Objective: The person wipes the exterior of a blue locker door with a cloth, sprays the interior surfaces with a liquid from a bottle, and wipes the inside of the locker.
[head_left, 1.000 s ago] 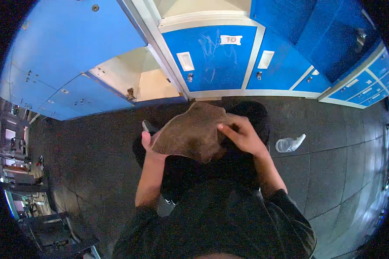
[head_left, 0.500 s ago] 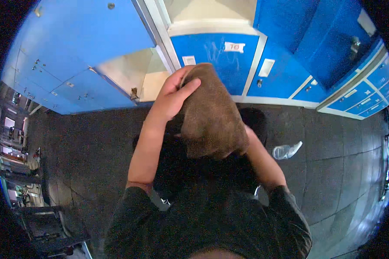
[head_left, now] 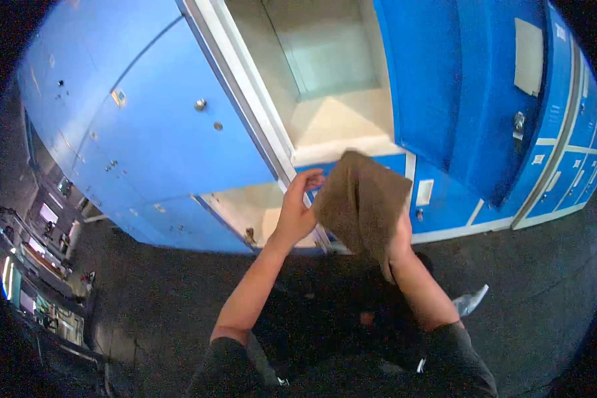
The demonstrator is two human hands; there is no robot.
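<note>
The brown cloth (head_left: 363, 199) has gone up from the lap to the middle of the frame, by the open locker (head_left: 325, 86), right hand (head_left: 399, 233) clamped on it, left hand (head_left: 297, 211) open beside it.

Bright overhead light w/ glare on blue locker doors (head_left: 179, 126); floor (head_left: 146, 292) dim; strong fisheye bend, black vignette at rim, edges maybe slightly blurred.
</note>
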